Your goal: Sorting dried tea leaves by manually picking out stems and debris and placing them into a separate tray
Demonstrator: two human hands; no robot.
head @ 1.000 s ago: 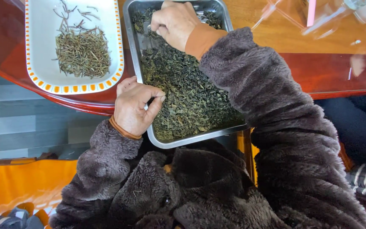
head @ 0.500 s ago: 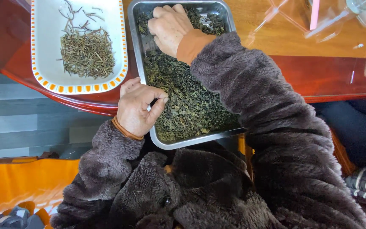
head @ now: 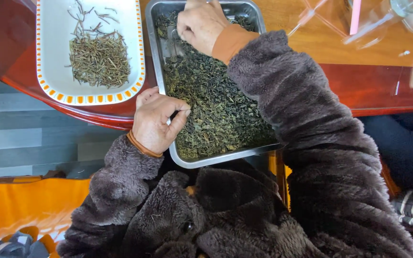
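Head view: the steel tray (head: 159, 71) of dried green leaves (head: 216, 105) runs lengthwise away from the body on the bench (head: 311, 43). Left hand (head: 156, 122) rests at its near-left rim, fingers pinched narrow, perhaps on a stem; right hand (head: 201, 21) picks at the far end, fingers curled.

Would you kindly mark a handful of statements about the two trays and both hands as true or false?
1. The metal tray holds dark dried leaves. True.
2. The white dish with the orange-patterned rim is stacked inside the metal tray. False: it sits beside it, to the tray's left in the picture.
3. The left hand is at the metal tray's near left edge, fingers pinched together. True.
4. The right hand rests on the white dish. False: it reaches into the far end of the metal tray.
5. The white dish holds a small pile of thin stems. True.
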